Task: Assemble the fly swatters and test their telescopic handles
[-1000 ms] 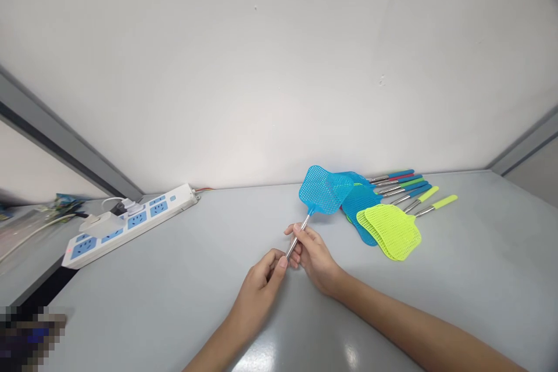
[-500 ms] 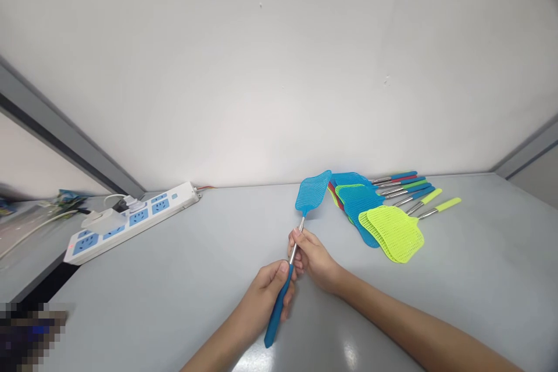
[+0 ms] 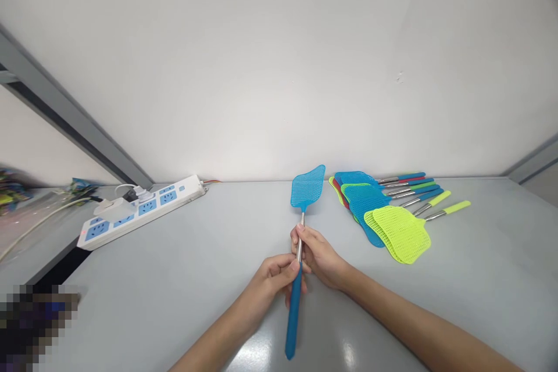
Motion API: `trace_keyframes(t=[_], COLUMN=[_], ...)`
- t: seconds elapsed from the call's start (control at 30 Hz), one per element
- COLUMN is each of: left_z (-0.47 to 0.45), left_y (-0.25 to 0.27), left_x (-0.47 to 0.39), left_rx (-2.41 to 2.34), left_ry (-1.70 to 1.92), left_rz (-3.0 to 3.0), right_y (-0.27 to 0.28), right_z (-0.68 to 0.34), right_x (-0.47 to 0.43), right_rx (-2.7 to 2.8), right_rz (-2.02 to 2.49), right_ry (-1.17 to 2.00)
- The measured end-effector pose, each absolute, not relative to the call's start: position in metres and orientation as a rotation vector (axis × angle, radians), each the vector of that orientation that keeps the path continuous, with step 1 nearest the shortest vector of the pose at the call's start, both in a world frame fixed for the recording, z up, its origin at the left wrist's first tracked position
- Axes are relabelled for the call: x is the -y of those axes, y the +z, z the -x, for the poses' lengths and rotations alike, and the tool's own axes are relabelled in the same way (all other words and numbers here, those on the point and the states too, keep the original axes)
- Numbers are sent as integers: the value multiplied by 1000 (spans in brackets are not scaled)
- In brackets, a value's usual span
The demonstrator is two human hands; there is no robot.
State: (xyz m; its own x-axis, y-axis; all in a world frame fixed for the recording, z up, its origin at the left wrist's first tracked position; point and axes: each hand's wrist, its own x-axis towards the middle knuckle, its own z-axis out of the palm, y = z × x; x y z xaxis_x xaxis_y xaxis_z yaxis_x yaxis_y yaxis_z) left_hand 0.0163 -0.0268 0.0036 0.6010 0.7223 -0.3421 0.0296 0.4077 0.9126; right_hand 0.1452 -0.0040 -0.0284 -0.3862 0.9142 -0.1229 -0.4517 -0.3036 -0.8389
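Both my hands hold one blue fly swatter [image 3: 307, 187] with a mesh head, a metal shaft and a blue grip. My left hand [image 3: 279, 276] is closed round the upper end of the blue grip, thumb on top. Just above it, my right hand [image 3: 317, 253] pinches the metal shaft. The swatter's head points to the wall and its grip towards me. To the right lies a fanned pile of fly swatters, with yellow-green swatters [image 3: 403, 233] at the front and blue swatters [image 3: 368, 209] behind. A little red and green mesh shows among them.
A white power strip [image 3: 143, 212] with plugs and cables lies at the left. Beyond it are plastic packets [image 3: 82, 187] by a grey metal post [image 3: 87, 104]. The grey table [image 3: 174, 279] meets a pale wall [image 3: 279, 70] at the back. A pixelated patch covers the lower left corner.
The held swatter has turned more upright in view, its grip end swinging right. Both hands keep their hold. The surroundings have shifted slightly right as the camera turned.
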Motion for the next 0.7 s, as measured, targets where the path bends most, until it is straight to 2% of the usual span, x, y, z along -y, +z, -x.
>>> trace_keyframes(t=[0.27, 0.7], left_z=[-19, -19], left_y=[0, 0], left_x=[28, 26], left_rx=[-923, -906], left_ry=[575, 560], left_rz=[-1174, -1225], right_y=[-30, -24], right_z=[-145, -146], right_x=[5, 7], right_rx=[784, 942], right_rz=[744, 736], right_ry=[1711, 1563])
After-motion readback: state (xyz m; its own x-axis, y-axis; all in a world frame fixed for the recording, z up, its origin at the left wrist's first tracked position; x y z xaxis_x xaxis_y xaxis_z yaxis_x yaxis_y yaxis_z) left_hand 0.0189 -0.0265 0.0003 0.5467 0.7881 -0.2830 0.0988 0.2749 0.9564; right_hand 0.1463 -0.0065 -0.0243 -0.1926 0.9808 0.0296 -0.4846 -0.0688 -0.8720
